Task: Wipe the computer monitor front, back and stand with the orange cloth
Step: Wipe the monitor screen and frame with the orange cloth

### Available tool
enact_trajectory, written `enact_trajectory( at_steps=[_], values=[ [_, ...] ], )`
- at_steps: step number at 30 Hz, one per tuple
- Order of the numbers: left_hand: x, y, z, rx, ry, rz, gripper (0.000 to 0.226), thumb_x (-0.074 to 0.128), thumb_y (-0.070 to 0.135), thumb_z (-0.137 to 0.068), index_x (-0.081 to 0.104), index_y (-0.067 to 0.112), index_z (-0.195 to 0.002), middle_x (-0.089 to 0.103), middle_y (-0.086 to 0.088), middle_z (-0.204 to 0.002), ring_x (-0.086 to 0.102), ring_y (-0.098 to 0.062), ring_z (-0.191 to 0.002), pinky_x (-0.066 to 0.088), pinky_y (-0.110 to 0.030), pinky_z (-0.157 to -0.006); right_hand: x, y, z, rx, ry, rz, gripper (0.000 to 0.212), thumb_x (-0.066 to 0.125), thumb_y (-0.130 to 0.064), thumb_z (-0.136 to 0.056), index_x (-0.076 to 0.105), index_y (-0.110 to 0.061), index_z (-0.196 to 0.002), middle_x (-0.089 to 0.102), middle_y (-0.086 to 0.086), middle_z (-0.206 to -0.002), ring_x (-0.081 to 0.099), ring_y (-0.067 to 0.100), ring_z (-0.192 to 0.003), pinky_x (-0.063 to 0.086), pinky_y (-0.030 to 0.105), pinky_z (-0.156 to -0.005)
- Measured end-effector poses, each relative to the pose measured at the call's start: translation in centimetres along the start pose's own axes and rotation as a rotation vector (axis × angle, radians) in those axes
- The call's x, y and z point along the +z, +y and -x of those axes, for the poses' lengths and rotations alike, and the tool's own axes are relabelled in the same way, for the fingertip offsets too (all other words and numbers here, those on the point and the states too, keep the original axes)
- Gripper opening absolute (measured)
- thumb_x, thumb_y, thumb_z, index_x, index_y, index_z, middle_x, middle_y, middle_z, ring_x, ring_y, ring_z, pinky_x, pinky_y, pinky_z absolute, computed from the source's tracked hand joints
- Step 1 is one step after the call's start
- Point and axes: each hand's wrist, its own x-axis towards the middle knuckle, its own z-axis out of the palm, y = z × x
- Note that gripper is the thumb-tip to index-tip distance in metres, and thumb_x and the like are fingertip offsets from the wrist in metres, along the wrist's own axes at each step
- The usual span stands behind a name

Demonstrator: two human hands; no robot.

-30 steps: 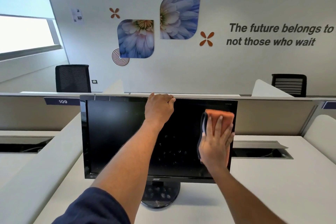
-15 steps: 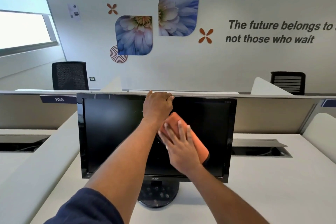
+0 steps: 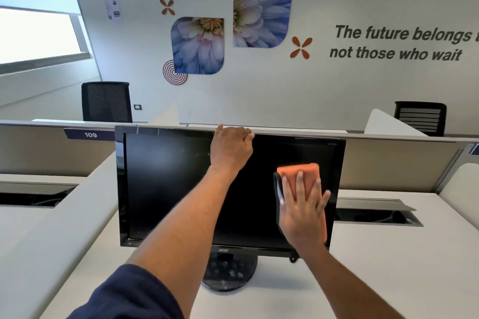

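Note:
A black monitor (image 3: 168, 184) with a dark screen stands upright on a round black stand (image 3: 228, 277) on the white desk (image 3: 388, 267). My left hand (image 3: 230, 149) grips the top edge of the monitor near its middle, fingers curled over the back. My right hand (image 3: 302, 211) lies flat with spread fingers on the folded orange cloth (image 3: 300, 172), pressing it against the right part of the screen. The cloth's dark underside shows at its left edge. The monitor's back is hidden.
A grey partition (image 3: 388, 160) runs behind the monitor, with a label reading 109 (image 3: 90, 134). Open cable trays (image 3: 373, 211) sit in the desks at right and left. Two black chairs (image 3: 106, 102) stand beyond, by a wall with flower pictures.
My right hand has slid the cloth from the middle of the screen back to its right side. My left hand has stayed on the top edge.

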Motion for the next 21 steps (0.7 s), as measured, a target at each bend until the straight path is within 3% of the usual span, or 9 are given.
enact_trajectory(
  at_steps=[5, 10, 14, 18, 21],
  values=[
    [0.2, 0.0, 0.0, -0.006, 0.036, 0.016, 0.027, 0.05, 0.031, -0.094, 0.074, 0.02, -0.087, 0.073, 0.003, -0.085, 0.063, -0.019, -0.09, 0.022, -0.035, -0.115, -1.7, -3.9, -5.2, -0.011, 0.044, -0.112, 0.068, 0.04, -0.036, -0.093, 0.016, -0.025, -0.155, 0.006, 0.009, -0.163, -0.003, 0.052, -0.143, 0.006, 0.072, -0.11],
    [0.0, -0.1, -0.1, 0.008, 0.033, 0.039, 0.027, 0.051, 0.032, -0.095, 0.075, 0.021, -0.097, 0.075, 0.002, -0.098, 0.064, -0.018, -0.098, 0.022, -0.035, -0.115, -0.7, -6.8, -3.2, -0.427, -0.001, -0.064, 0.069, 0.048, -0.038, -0.094, 0.015, -0.029, -0.154, 0.001, 0.004, -0.163, -0.005, 0.046, -0.146, 0.011, 0.068, -0.112],
    [0.1, -0.4, 0.1, 0.041, 0.046, 0.024, 0.029, 0.048, 0.032, -0.096, 0.075, 0.022, -0.095, 0.074, 0.006, -0.096, 0.064, -0.016, -0.094, 0.025, -0.036, -0.115, 1.5, -5.3, 0.2, -0.588, -0.006, -0.006, 0.072, 0.05, -0.032, -0.093, 0.013, -0.031, -0.155, 0.002, 0.002, -0.164, -0.001, 0.041, -0.148, 0.012, 0.065, -0.113],
    [0.1, -0.8, 0.2, 0.042, 0.048, 0.029, 0.028, 0.048, 0.032, -0.097, 0.075, 0.023, -0.098, 0.074, 0.009, -0.097, 0.063, -0.014, -0.096, 0.023, -0.035, -0.115, 3.3, -0.6, 3.6, -0.36, 0.071, 0.052, 0.072, 0.061, -0.031, -0.087, 0.028, -0.032, -0.151, 0.022, 0.003, -0.16, 0.014, 0.042, -0.146, 0.019, 0.07, -0.109],
    [0.3, -0.3, 0.4, 0.051, 0.06, 0.025, 0.028, 0.048, 0.032, -0.096, 0.075, 0.023, -0.098, 0.074, 0.01, -0.095, 0.063, -0.012, -0.094, 0.023, -0.036, -0.115, 2.7, 1.0, 3.2, -0.184, 0.086, 0.041, 0.068, 0.059, -0.035, -0.087, 0.033, -0.029, -0.15, 0.022, 0.008, -0.159, 0.017, 0.045, -0.144, 0.017, 0.071, -0.108]
  ],
)
